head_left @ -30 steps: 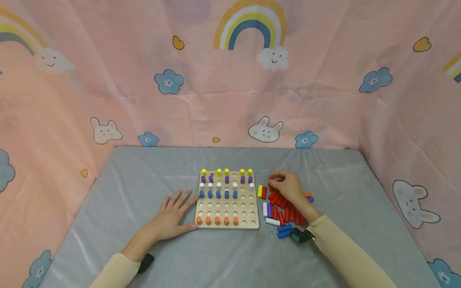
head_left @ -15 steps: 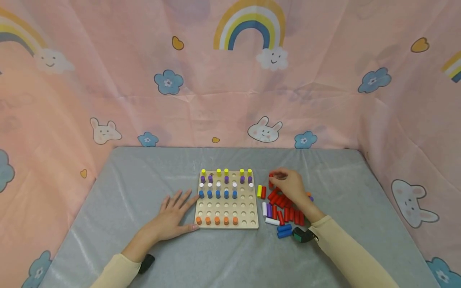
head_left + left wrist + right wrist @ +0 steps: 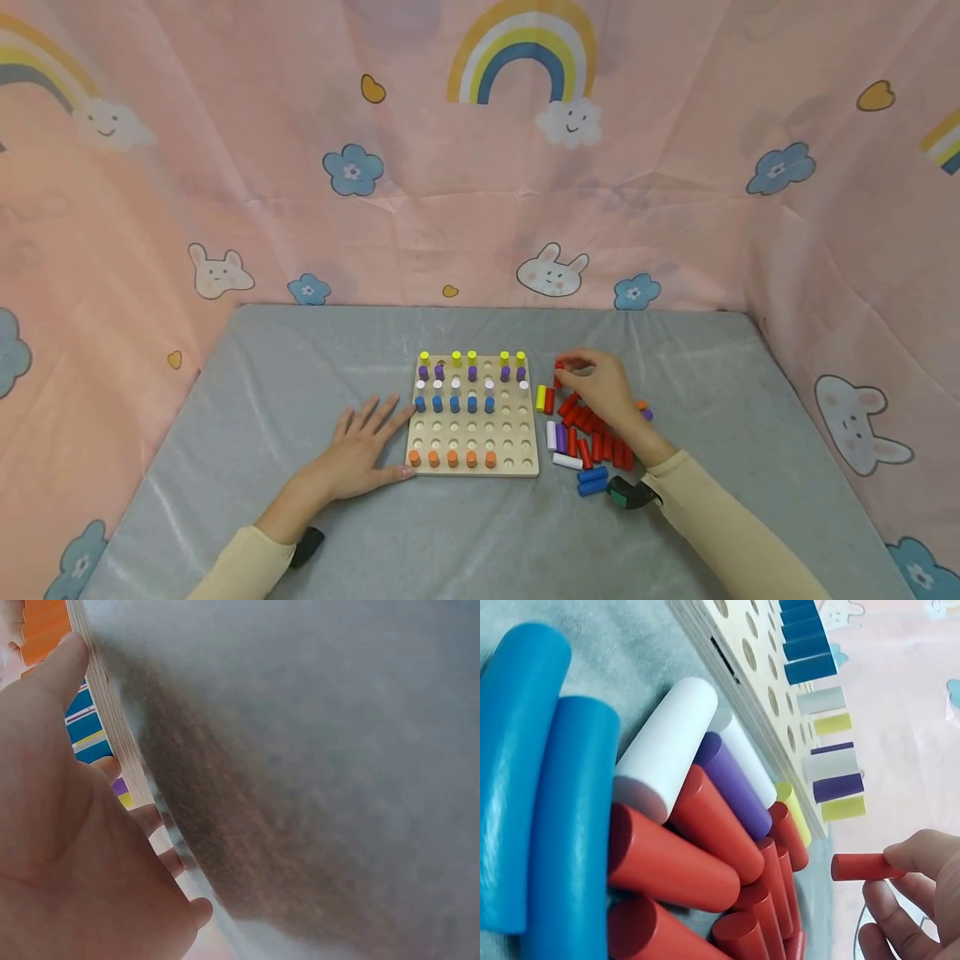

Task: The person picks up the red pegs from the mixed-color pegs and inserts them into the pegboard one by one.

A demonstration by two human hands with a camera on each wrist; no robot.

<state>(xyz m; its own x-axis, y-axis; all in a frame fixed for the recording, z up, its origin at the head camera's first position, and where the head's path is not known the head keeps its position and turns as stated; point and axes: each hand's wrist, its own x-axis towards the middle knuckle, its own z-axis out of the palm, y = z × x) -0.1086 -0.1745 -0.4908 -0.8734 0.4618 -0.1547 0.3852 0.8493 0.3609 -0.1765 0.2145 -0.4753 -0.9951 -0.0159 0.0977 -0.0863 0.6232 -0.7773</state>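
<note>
My right hand (image 3: 603, 387) pinches a red peg (image 3: 859, 867) between thumb and fingers, above the far end of a loose heap of red pegs (image 3: 597, 446). To its left lies a wooden pegboard (image 3: 465, 435). Standing in its holes are rows of yellow, purple, white, blue and orange pegs (image 3: 453, 459), with gaps in several rows. Spread fingers of my left hand (image 3: 358, 454) rest along the board's left side, the thumb at the near corner. In the left wrist view the thumb and a fingertip meet the board's edge (image 3: 112, 712).
Beside the board's right edge lie a yellow peg (image 3: 542, 398), a purple peg (image 3: 562, 438), white pegs (image 3: 667, 750) and two blue pegs (image 3: 592, 482). An orange peg (image 3: 641, 405) lies beyond the right wrist. The grey tabletop (image 3: 300, 350) ends at a pink patterned cloth (image 3: 420, 225).
My right hand has lifted the red peg slightly off the heap and shifted it a little left, toward the board. The left hand and the board have stayed in place.
</note>
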